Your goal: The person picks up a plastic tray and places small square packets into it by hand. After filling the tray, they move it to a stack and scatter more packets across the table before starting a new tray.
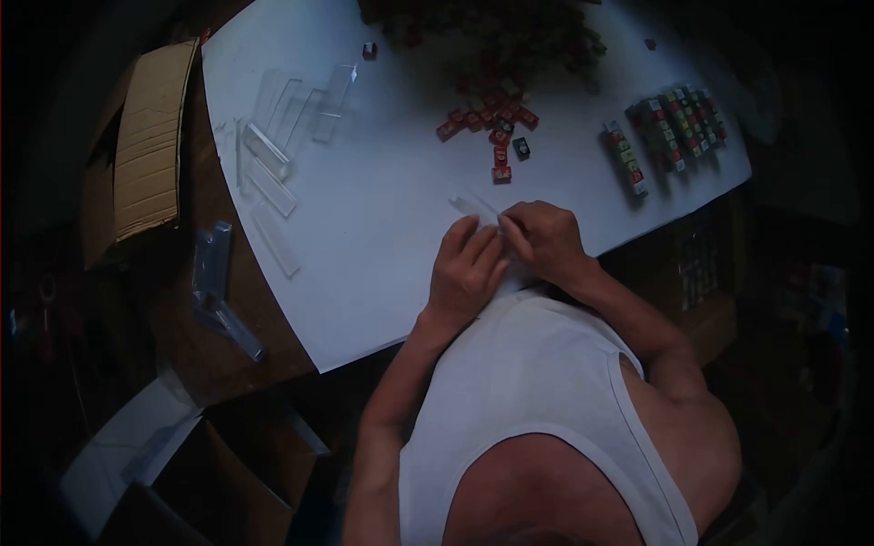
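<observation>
Near the front edge of the white table, my left hand [466, 268] and my right hand [548, 238] are close together with bent fingers. Both grip a clear plastic sleeve [472, 204], whose far end sticks out beyond my fingertips; my fingers cover the rest. Just past it lie small red boxes [501, 156] in a short line, with a dark little box [521, 148] beside them. They lead back to a large heap of red and green boxes [510, 41], dim at the far side.
Several clear plastic sleeves [273, 187] lie at the left of the white tabletop [382, 273]. Rows of small boxes [625, 159] stand at the right. A cardboard box [155, 136] and more clear plastic pieces [214, 273] rest on the brown surface at left. An open carton [223, 473] is below.
</observation>
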{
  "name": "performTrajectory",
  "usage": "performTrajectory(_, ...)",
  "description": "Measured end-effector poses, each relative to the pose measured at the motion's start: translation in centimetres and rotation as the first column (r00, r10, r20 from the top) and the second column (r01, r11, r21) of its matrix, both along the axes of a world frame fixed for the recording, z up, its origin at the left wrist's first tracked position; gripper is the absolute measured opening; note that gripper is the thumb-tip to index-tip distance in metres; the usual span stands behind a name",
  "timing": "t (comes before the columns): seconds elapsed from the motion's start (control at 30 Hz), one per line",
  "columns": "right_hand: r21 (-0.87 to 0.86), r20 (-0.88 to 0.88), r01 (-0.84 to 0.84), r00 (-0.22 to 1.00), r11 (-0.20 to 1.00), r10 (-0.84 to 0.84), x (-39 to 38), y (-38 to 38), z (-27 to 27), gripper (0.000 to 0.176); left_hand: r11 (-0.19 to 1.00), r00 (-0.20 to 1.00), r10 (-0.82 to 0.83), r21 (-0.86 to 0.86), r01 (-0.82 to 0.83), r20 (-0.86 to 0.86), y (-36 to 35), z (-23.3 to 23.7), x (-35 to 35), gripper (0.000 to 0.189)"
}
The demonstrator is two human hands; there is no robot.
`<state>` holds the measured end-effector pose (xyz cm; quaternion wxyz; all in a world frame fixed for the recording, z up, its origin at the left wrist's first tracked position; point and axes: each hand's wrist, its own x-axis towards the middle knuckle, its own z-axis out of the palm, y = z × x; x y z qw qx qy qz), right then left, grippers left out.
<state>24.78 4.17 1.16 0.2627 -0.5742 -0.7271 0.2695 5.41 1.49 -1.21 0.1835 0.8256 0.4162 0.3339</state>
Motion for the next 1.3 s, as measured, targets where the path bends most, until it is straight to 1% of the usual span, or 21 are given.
performTrajectory(0.03,0.101,0.066,-0.089,0.994,0.991,0.083,0.4,0.2,0.3,0.019,1.0,1.0,-0.005,0.002,0.005,-0.004,0.0,0.2,0.1,0.036)
performTrajectory(0.07,0.106,0.063,-0.09,0.995,0.99,0.084,0.9,0.7,0.7,0.019,1.0,1.0,-0.002,-0.004,0.002,-0.014,0.1,0.4,0.2,0.037)
performTrajectory(0.13,-0.004,-0.02,0.02,1.0,1.0,-0.02,1.7,2.1,1.2,0.019,1.0,0.999,0.015,-0.007,-0.015,-0.03,0.0,0.7,0.6,0.038)
performTrajectory(0.17,-0.003,-0.027,0.011,1.0,1.0,-0.011,2.0,2.8,1.0,0.019,1.0,0.999,0.028,0.002,-0.028,-0.041,-0.2,0.7,0.8,0.04)
performTrajectory(0.23,0.134,-0.018,0.146,0.989,0.98,-0.145,2.6,4.4,0.5,0.02,0.999,0.997,0.044,0.013,-0.043,-0.06,-0.5,0.9,1.1,0.045)
performTrajectory(0.33,0.206,0.013,0.118,0.992,0.971,-0.123,2.9,6.5,-0.5,0.021,0.998,0.996,0.029,0.051,-0.024,-0.088,-0.8,1.4,1.4,0.052)
performTrajectory(0.4,0.218,0.035,0.104,0.993,0.97,-0.115,2.9,7.2,-0.7,0.02,0.997,0.991,0.059,0.061,-0.052,-0.119,-0.8,1.9,1.5,0.056)
performTrajectory(0.47,0.223,0.06,0.091,0.992,0.971,-0.107,3.2,7.8,-1.3,0.019,0.996,0.987,0.075,0.057,-0.067,-0.142,-0.9,1.6,1.5,0.052)
performTrajectory(0.53,0.263,0.07,0.132,0.985,0.956,-0.155,3.9,8.6,-1.9,0.016,0.995,0.983,0.089,0.055,-0.081,-0.162,-1.0,1.2,1.4,0.049)
performTrajectory(0.57,0.264,0.068,0.129,0.986,0.956,-0.152,4.2,8.7,-2.0,0.016,0.997,0.986,0.08,0.035,-0.075,-0.145,-0.9,1.1,1.4,0.044)
performTrajectory(0.63,0.272,-0.014,0.092,0.996,0.958,-0.092,4.5,8.8,-1.6,0.015,0.998,0.99,0.07,0.015,-0.068,-0.126,-0.8,1.1,1.4,0.039)
performTrajectory(0.67,0.275,-0.011,0.087,0.996,0.958,-0.087,4.5,8.8,-1.1,0.015,0.997,0.992,0.073,0.016,-0.072,-0.098,-0.7,1.3,1.5,0.033)
performTrajectory(0.73,0.181,-0.151,-0.003,0.988,0.983,0.031,3.9,7.4,0.0,0.018,0.996,0.994,0.086,0.003,-0.086,-0.071,-0.9,1.3,1.6,0.03)
performTrajectory(0.77,0.176,-0.15,-0.012,0.988,0.984,0.039,3.5,6.7,0.2,0.018,0.996,0.995,0.081,0.047,-0.079,-0.054,-0.6,0.9,1.6,0.027)
performTrajectory(0.83,0.331,-0.087,-0.259,0.949,0.907,0.302,2.6,5.3,0.4,0.02,0.994,0.996,0.073,0.083,-0.07,-0.041,-0.6,0.7,1.7,0.025)
performTrajectory(0.87,0.329,-0.087,-0.258,0.949,0.908,0.302,2.3,4.7,0.5,0.02,0.993,0.997,0.071,0.095,-0.068,-0.027,-0.4,0.7,1.8,0.023)
performTrajectory(0.93,0.27,0.04,-0.389,0.919,0.881,0.393,1.8,4.1,0.7,0.016,0.992,0.998,0.07,0.108,-0.068,-0.011,-0.6,0.6,1.8,0.022)
performTrajectory(1.17,0.326,0.139,-0.306,0.951,0.895,0.275,0.6,6.9,-0.9,0.011,0.993,0.997,0.068,0.097,-0.064,-0.035,-0.8,0.3,1.5,0.022)
performTrajectory(1.23,0.286,0.067,-0.318,0.948,0.904,0.313,0.6,8.0,-1.1,0.011,0.992,0.997,0.074,0.103,-0.07,-0.035,-0.7,0.2,1.4,0.022)
performTrajectory(1.27,0.286,0.069,-0.319,0.947,0.904,0.312,0.7,7.9,-1.0,0.011,0.992,0.997,0.077,0.106,-0.073,-0.03,-0.8,0.2,1.4,0.022)
performTrajectory(1.3,0.269,-0.003,-0.292,0.953,0.918,0.304,0.9,7.9,-0.8,0.012,0.991,0.996,0.081,0.109,-0.078,-0.022,-0.7,0.2,1.5,0.022)
